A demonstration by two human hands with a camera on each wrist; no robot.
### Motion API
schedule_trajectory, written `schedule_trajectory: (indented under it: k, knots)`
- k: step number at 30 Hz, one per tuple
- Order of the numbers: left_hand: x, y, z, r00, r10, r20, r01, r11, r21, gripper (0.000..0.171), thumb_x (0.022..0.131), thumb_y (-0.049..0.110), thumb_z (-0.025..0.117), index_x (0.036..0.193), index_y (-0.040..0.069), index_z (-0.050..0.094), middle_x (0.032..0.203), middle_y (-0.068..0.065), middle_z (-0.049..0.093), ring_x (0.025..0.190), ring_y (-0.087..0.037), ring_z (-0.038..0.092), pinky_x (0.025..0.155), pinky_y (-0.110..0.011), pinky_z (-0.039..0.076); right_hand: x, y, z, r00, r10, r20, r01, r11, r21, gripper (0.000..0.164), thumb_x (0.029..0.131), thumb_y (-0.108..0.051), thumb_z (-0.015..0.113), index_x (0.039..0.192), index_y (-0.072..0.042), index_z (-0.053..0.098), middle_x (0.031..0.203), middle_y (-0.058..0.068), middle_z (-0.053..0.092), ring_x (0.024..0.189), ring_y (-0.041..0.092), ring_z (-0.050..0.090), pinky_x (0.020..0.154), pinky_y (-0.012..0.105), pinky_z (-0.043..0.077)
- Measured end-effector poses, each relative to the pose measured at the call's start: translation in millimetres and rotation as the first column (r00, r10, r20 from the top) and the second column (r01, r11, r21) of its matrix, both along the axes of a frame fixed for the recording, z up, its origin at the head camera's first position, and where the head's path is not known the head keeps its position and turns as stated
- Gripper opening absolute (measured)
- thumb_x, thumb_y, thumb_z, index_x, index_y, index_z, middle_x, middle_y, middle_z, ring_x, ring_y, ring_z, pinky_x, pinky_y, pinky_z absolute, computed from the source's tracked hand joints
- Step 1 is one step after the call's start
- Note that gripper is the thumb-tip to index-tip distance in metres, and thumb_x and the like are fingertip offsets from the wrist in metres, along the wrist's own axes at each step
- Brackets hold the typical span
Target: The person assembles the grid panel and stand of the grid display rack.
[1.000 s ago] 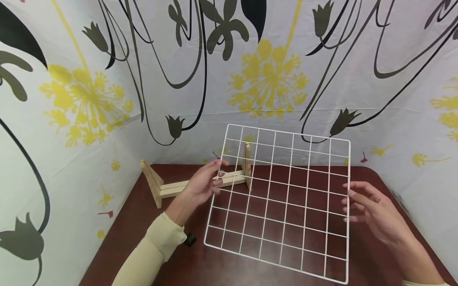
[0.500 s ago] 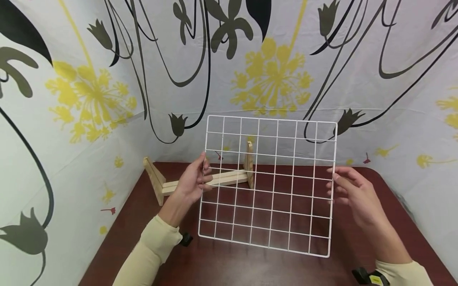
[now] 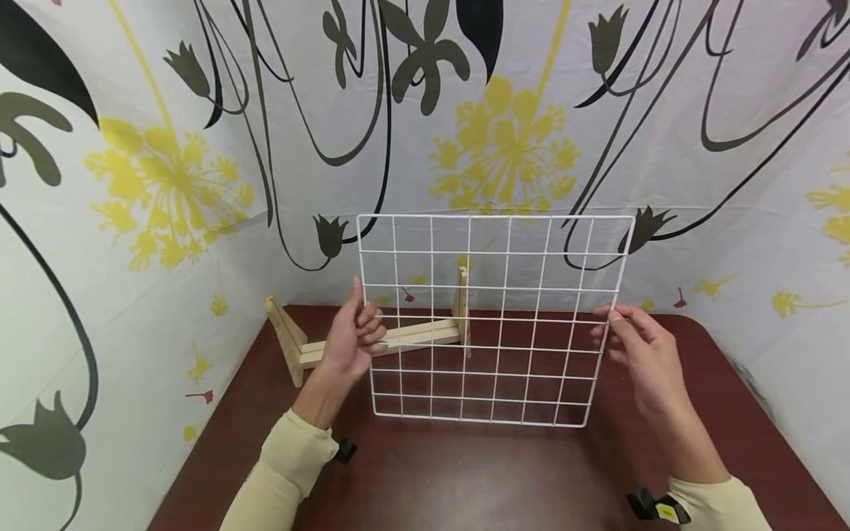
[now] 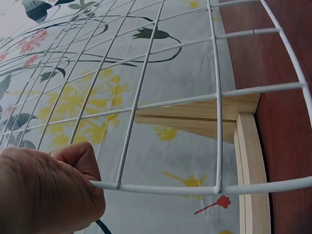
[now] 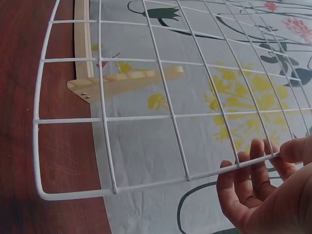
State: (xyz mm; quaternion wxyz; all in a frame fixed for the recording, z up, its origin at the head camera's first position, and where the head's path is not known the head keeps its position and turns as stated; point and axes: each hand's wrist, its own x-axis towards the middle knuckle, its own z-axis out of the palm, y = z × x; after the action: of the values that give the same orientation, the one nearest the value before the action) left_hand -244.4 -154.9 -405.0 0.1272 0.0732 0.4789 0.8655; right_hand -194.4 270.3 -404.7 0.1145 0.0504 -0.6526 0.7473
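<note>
A white wire grid panel is held up nearly upright over the table, its lower edge toward me. My left hand grips its left side wire, fingers curled round it and thumb pointing up. In the left wrist view that fist closes on the outer wire. My right hand pinches the right side wire between thumb and fingers. The right wrist view shows the fingers curled behind the edge wire. Behind the panel stands a wooden frame with two upright end pieces, partly seen through the mesh.
The dark red-brown table carries the wooden frame toward its back left; one end piece shows left of the panel. Floral fabric hangs close behind and along both sides of the table. Black straps sit at both wrists.
The panel has shifted left and tipped more upright, its lower edge rising and now nearly level. Both hands moved left with it, and the left fingers have curled tighter round the wire.
</note>
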Motion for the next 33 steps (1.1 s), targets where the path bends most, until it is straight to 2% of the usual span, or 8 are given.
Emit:
schedule_trajectory:
  k: [7, 12, 19, 25, 27, 30, 32, 33]
  knots:
    - [-0.7, 0, -0.4, 0.997, 0.017, -0.079, -0.014, 1.000, 0.027, 0.069, 0.105, 0.070, 0.043, 0.059, 0.021, 0.030, 0.055, 0.010, 0.020, 0.053, -0.013, 0.007, 0.055, -0.031, 0.003, -6.4, -7, -0.2, 0.999, -0.035, -0.030, 0.035, 0.999, -0.018, 0.019, 0.109, -0.021, 0.061, 0.114, -0.006, 0.072, 0.088, -0.005, 0.078, 0.079, 0.006, 0.076, 0.074, 0.018, 0.061]
    - [-3.8, 2, -2.7, 0.991, 0.018, -0.130, -0.012, 0.999, 0.047, 0.070, 0.103, 0.071, 0.046, 0.059, 0.020, 0.029, 0.057, 0.007, 0.015, 0.053, -0.015, 0.005, 0.054, -0.031, 0.002, -10.2, -12, -3.6, 0.991, -0.134, 0.020, 0.133, 0.990, 0.038, 0.024, 0.109, -0.028, 0.062, 0.116, -0.008, 0.073, 0.085, -0.007, 0.078, 0.081, 0.004, 0.074, 0.073, 0.016, 0.057]
    - [-16.1, 9, -5.3, 0.980, 0.018, -0.199, -0.008, 0.999, 0.049, 0.070, 0.102, 0.071, 0.049, 0.061, 0.019, 0.026, 0.059, 0.004, 0.012, 0.054, -0.015, 0.005, 0.055, -0.032, 0.001, -20.7, -22, -8.6, 0.936, -0.350, 0.034, 0.341, 0.928, 0.148, 0.028, 0.110, -0.025, 0.060, 0.121, -0.004, 0.074, 0.093, -0.017, 0.079, 0.092, -0.002, 0.071, 0.076, 0.010, 0.053]
    - [-24.8, 13, -6.3, 0.975, -0.005, -0.220, 0.019, 0.998, 0.061, 0.074, 0.099, 0.074, 0.052, 0.061, 0.018, 0.023, 0.059, 0.004, 0.011, 0.053, -0.015, 0.004, 0.056, -0.032, 0.001, -26.0, -23, -14.8, 0.911, -0.413, 0.014, 0.404, 0.897, 0.182, 0.028, 0.110, -0.025, 0.058, 0.125, -0.006, 0.073, 0.101, -0.016, 0.077, 0.098, -0.001, 0.067, 0.077, 0.009, 0.052]
    - [-26.3, 14, -7.5, 0.973, -0.008, -0.231, 0.024, 0.998, 0.066, 0.074, 0.099, 0.074, 0.051, 0.062, 0.017, 0.023, 0.060, 0.004, 0.010, 0.053, -0.015, 0.004, 0.056, -0.031, 0.001, -26.6, -23, -17.4, 0.897, -0.442, -0.029, 0.434, 0.864, 0.256, 0.029, 0.110, -0.027, 0.059, 0.127, -0.008, 0.073, 0.105, -0.022, 0.074, 0.101, -0.004, 0.064, 0.082, 0.008, 0.048]
    - [-27.5, 15, -8.2, 0.969, -0.017, -0.245, 0.033, 0.997, 0.065, 0.074, 0.098, 0.075, 0.052, 0.062, 0.017, 0.024, 0.060, 0.003, 0.010, 0.053, -0.016, 0.003, 0.056, -0.032, 0.001, -27.0, -24, -20.2, 0.852, -0.509, -0.125, 0.513, 0.760, 0.399, 0.030, 0.109, -0.031, 0.059, 0.126, -0.014, 0.076, 0.105, -0.029, 0.065, 0.101, -0.010, 0.055, 0.087, 0.011, 0.038]
    - [-28.0, 16, -8.4, 0.967, -0.021, -0.252, 0.037, 0.997, 0.061, 0.074, 0.097, 0.075, 0.054, 0.062, 0.017, 0.025, 0.060, 0.003, 0.010, 0.053, -0.016, 0.003, 0.055, -0.032, 0.001, -27.2, -24, -21.1, 0.820, -0.545, -0.174, 0.556, 0.689, 0.464, 0.029, 0.107, -0.033, 0.060, 0.125, -0.019, 0.078, 0.106, -0.025, 0.062, 0.100, -0.011, 0.048, 0.086, 0.014, 0.034]
    - [-28.2, 16, -8.3, 0.966, -0.021, -0.256, 0.037, 0.998, 0.057, 0.074, 0.096, 0.076, 0.055, 0.062, 0.018, 0.025, 0.060, 0.003, 0.010, 0.053, -0.016, 0.003, 0.055, -0.032, 0.002, -27.2, -24, -21.3, 0.811, -0.555, -0.188, 0.568, 0.667, 0.481, 0.028, 0.107, -0.033, 0.060, 0.125, -0.021, 0.079, 0.107, -0.019, 0.062, 0.100, -0.011, 0.045, 0.086, 0.014, 0.035]
